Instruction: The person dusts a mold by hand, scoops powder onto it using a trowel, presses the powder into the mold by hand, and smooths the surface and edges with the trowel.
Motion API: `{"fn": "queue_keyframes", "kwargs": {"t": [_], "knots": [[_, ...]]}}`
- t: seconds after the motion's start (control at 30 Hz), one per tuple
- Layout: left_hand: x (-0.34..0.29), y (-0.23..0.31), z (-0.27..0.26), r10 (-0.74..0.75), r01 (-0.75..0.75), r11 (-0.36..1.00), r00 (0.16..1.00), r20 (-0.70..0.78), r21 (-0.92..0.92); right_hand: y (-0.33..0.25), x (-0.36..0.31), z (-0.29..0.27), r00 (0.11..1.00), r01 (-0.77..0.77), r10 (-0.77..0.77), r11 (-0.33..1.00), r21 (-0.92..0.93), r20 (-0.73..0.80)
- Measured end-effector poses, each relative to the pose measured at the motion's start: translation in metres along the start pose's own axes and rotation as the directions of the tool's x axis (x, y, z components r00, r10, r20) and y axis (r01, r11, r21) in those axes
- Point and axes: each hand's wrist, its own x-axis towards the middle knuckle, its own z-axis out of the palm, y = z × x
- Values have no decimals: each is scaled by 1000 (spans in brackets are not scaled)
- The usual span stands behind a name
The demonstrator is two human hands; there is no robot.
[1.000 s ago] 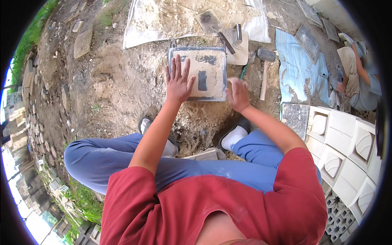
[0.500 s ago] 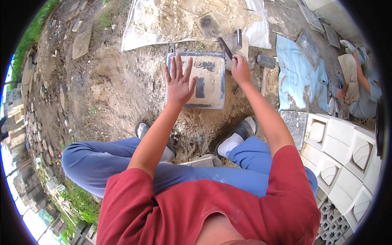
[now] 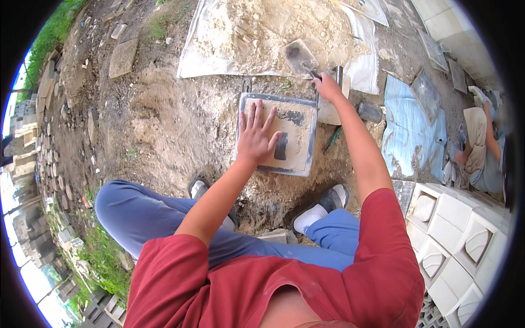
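My left hand rests palm down, fingers extended, over the left part of a square, dark-rimmed mold. Sandy powder covers much of the mold, and dark patches show through it. Up and to the right, my right hand is closed round the handle of a square-bladed trowel. The trowel's blade lies at the lower edge of a heap of pale sandy material. That heap is spread on a white sheet.
Right of the mold lie a dark mallet head and a green-handled tool. A blue sheet is further right. White patterned blocks are stacked at lower right. Another person sits at the far right.
The view has shifted, so the mold sits lower in the picture. My left hand's fingers are closer together over the mold. My right hand has shifted with the trowel.
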Motion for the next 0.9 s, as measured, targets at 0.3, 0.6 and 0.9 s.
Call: {"fn": "queue_keyframes", "kwargs": {"t": [0.3, 0.6, 0.9], "knots": [[3, 6, 7, 11, -13, 999, 999, -52, -47, -55, -31, -52, 932, 10, -5, 1000, 10, -362], [-3, -5, 15, 9, -19, 996, 993, -118, -83, -141, -185, -104, 938, -252, 348, 660, 708, 9], [40, -80, -12, -490, -106, 60, 863, -121, -993, -258, -315, -58, 899, -350, 415, 490, 798, 139]]}}
